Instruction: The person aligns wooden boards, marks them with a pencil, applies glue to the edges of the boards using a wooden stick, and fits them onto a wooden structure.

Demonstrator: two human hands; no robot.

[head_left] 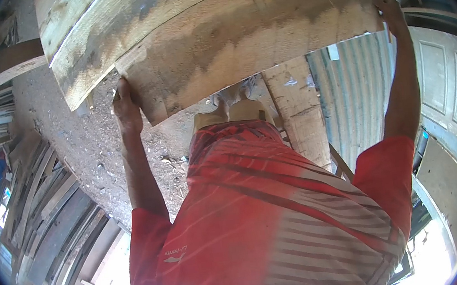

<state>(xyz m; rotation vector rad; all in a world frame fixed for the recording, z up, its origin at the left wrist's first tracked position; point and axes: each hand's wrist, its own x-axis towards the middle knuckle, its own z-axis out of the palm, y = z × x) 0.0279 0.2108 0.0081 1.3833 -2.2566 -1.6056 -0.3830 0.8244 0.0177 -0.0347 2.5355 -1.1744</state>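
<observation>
A wide, rough wooden board (251, 42) with a dark stain along it stretches across the upper middle of the head view. My left hand (126, 106) is closed at its lower left corner, the thumb up along the short edge. At the opposite end, my right hand (389, 11) grips the board's right edge, with some fingers hidden. Directly beyond it, another pale wooden board (78, 63) with similar stains lies alongside and extends farther left. The near long edge of the stained board hangs above my feet.
Stacked planks (58, 216) line the left side. Debris litters the dirt ground (96, 151). Right of my legs are a wooden panel (297, 113) and a corrugated metal sheet (354, 90). A pale panelled door (445, 81) stands at far right.
</observation>
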